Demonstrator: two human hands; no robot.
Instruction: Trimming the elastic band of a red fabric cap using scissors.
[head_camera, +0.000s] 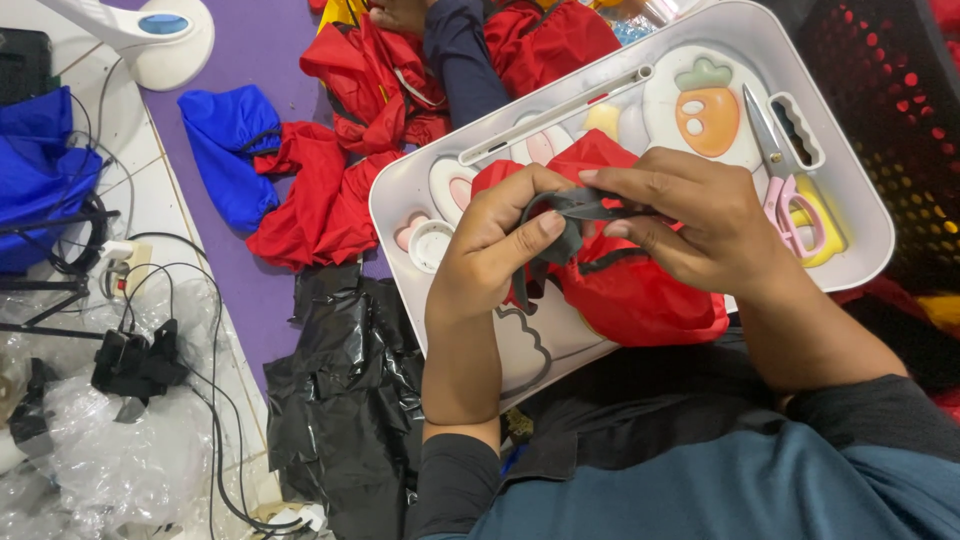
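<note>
Both hands worked over a white tray (860, 215) resting on the person's lap. The left hand (495, 245) and the right hand (690, 220) each pinched a dark grey strap (575, 210), stretched between them just above a red fabric piece (625, 290) lying on the tray. Pink-and-yellow scissors (795, 200) lay beside the right hand, near a carrot-shaped decoration (707, 112).

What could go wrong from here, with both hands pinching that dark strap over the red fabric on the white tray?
1. The scissors with pink and yellow handles lie close beside the right hand; a sideways pull might knock them.
2. The white plastic tray seems to rest on the lap, so tugging may tilt it.
3. The left hand pinches only a small part of the dark fabric strap on the red fabric piece; it might slip.
</note>
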